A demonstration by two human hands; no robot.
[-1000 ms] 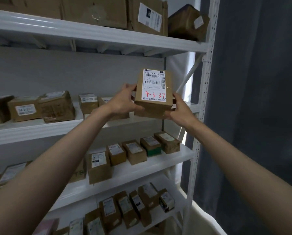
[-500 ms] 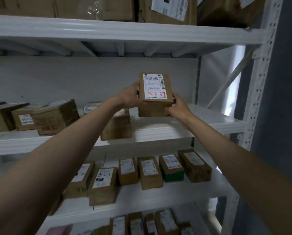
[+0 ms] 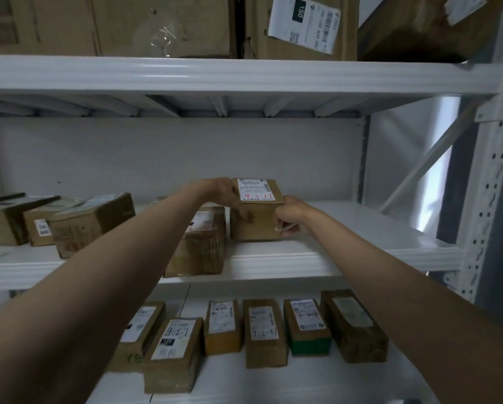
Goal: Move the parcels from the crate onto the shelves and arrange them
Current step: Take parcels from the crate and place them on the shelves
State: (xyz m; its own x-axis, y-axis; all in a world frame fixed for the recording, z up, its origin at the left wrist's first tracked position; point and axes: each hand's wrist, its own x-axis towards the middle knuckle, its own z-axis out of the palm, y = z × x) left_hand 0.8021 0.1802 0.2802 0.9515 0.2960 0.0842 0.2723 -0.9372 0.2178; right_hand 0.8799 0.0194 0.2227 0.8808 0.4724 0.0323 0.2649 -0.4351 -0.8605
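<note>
so from my feed both hands were on the same parcel (image 3: 257, 211), a small brown cardboard box with a white label on top and red handwriting on it; left hand (image 3: 230, 199) was wrapped over its left side with fingers curled onto the front face, right hand (image 3: 288, 217) pinched the right front corner; the box sat on the middle shelf (image 3: 346, 255), bottom looked flat on the white board, just beside a bigger taped box (image 3: 199, 246) on its left, couldn't tell if they touched; more brown boxes (image 3: 69, 225) sat further left on that shelf; the lower shelf (image 3: 273, 383) had a row of small labelled parcels (image 3: 263, 330); big cartons (image 3: 300, 27) were up top
</note>
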